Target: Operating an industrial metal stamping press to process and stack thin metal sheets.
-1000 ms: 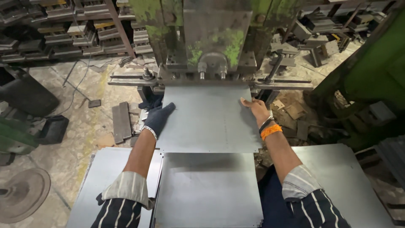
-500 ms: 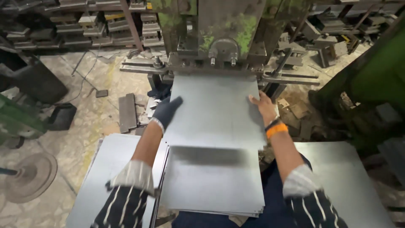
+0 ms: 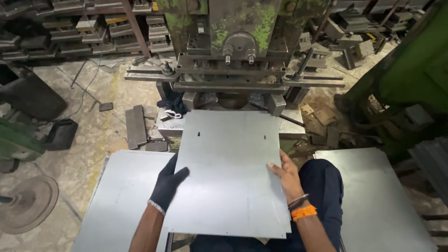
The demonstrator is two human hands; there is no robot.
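— Where have you got the sheet right now?

— My left hand [image 3: 169, 186], in the dark glove, is closed on the near left edge of the metal sheet [image 3: 228, 172], thumb lying on top. My right hand [image 3: 285, 173], bare, with the orange band at the wrist, grips the right edge the same way. The sheet lies level between them, its near end over my lap, its far end just at the press [image 3: 235, 60].

— How would you handle it well from there?

— I judge the trick is even hands: both edges at the same height, so the sheet does not twist or scrape. Fingers belong on the side edges only, well back from the die at the far end.

— What sits around you?

— A sheet stack [image 3: 123, 200] just left of my left arm, another stack [image 3: 373, 196] to the right past my knee. Both lie flat and apart from the sheet I hold.

— Is the sheet already punched?

— Two small dark holes show toward its far end, one left, one right. Whether the far edge rests on the press bed or hovers just above it, I cannot tell from this angle.
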